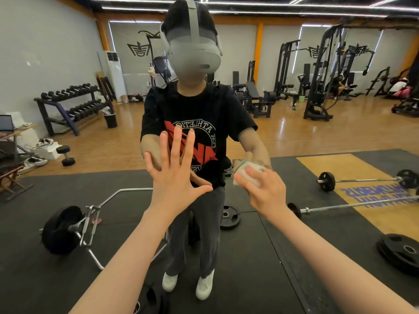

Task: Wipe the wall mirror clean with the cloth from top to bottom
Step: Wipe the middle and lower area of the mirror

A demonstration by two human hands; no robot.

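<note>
Left hand point(174, 171) flat, fingers splayed on wall mirror point(68, 53). Right hand point(264, 189) grips white cloth point(248, 172) at mid-height. Upper glass possibly done; lower part prob. left.

Gym interior as seen reflected. Walls point(45, 41) pale grey, trimmed with orange beams and posts point(258, 48); a dark crest emblem point(138, 49) marks the far wall. Linear strip lights point(272, 10) run across the dark ceiling. Floor of glossy wood planks point(283, 132), overlaid in the foreground by black rubber mats point(68, 189) and a yellow lifting platform point(353, 168) with blue lettering. Left: two-tier dumbbell rack point(70, 105), a black bin point(110, 120), a white standing air-conditioner point(114, 73), a loose dumbbell point(66, 155). Right: cable machines point(322, 71) and a bench point(254, 91). Barbells point(362, 180) and weight plates point(401, 250) lie on the mats.
</note>
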